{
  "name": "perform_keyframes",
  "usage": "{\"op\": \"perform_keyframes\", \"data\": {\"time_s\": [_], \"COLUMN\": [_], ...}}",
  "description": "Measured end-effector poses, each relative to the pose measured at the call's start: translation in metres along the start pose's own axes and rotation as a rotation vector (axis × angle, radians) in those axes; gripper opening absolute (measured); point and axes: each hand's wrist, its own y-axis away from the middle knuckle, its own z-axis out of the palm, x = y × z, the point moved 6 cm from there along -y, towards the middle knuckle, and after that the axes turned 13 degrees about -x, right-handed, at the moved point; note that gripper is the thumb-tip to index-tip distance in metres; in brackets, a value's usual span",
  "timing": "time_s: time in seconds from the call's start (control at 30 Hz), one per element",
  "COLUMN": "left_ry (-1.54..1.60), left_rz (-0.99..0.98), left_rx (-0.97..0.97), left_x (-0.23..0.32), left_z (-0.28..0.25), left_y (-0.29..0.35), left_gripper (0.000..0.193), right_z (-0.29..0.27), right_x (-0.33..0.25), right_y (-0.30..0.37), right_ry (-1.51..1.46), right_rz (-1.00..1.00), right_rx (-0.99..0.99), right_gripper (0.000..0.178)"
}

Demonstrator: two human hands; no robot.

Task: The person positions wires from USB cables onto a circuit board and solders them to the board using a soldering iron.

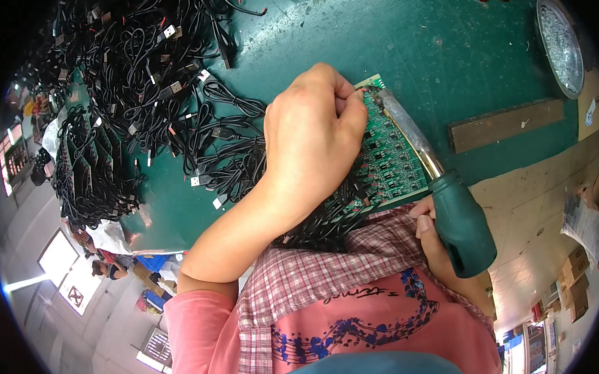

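At board's [397, 166] edge, left grip [315, 124] pinching wire [363, 90], right [426, 216] clasping soldering iron [463, 224], tabletop [359, 42] beyond

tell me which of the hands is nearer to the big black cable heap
Left: the left hand is just to the right of the cable heap. The right hand is farther right, by the soldering iron.

At the lower centre of the frame, a salmon-pink T-shirt [397, 331] with a short left sleeve [200, 323] carries a blue speckled, curving print [319, 345] and dark script, partly covered by a red-and-white checked apron [295, 280].
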Motion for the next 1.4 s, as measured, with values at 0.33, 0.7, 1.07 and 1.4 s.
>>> {"op": "perform_keyframes", "data": {"time_s": [0.33, 0.7, 1.07, 1.4], "left_ry": [0.055, 0.052, -0.087, -0.166], "left_rz": [-0.067, -0.033, 0.075, 0.121], "left_rx": [-0.032, -0.068, 0.001, 0.018], "left_x": [-0.003, 0.002, 0.007, 0.014], "left_z": [0.001, 0.001, 0.003, 0.004], "left_y": [-0.002, 0.0, 0.001, 0.002], "left_gripper": [0.011, 0.009, 0.011, 0.013], "right_z": [-0.004, -0.004, 0.005, -0.003], "right_x": [0.0, 0.006, 0.014, 0.006], "right_y": [0.003, 0.011, 0.011, 0.012], "right_ry": [-0.182, -0.323, -0.291, -0.191], "right_rz": [-0.124, -0.027, -0.007, 0.03], "right_rx": [-0.022, -0.01, -0.029, -0.056], "right_gripper": [0.02, 0.009, 0.007, 0.007]}}
